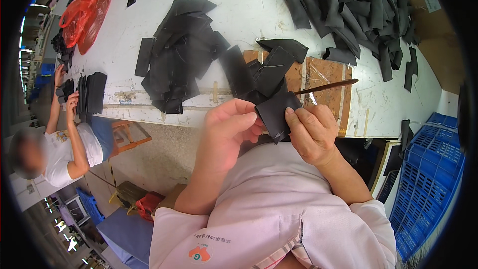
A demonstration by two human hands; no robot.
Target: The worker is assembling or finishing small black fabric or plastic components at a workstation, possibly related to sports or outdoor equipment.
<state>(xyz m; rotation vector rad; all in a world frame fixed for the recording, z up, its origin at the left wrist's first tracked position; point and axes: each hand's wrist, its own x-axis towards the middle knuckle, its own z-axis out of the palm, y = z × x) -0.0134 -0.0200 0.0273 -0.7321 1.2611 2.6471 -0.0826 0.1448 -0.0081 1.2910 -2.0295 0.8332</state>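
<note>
Head view: both hands up over the near edge of the white worktable (pixel 249 10), just above the lap. Left hand (pixel 231 127) curled, fingertips pinching the left edge of a black fabric piece (pixel 276 112); right hand (pixel 311 132) grips its right side, thumb on top. The piece is held betw. the two hands, and more black pieces fan up behind it over a brown wood board (pixel 326 77) at the table's near edge. A thin dark stick (pixel 326 86) lies across that board, pointing right. Mid-table, left of the board: loose pile of flat black pieces (pixel 181 55). Far right corner: big heap of curled black strips (pixel 358 10). Far left edge: red plastic bag (pixel 87 15). Blue plastic crate (pixel 428 184) on the floor at right. Another person (pixel 69 149) sits at the table's left end, hands on a black stack (pixel 92 92).
</note>
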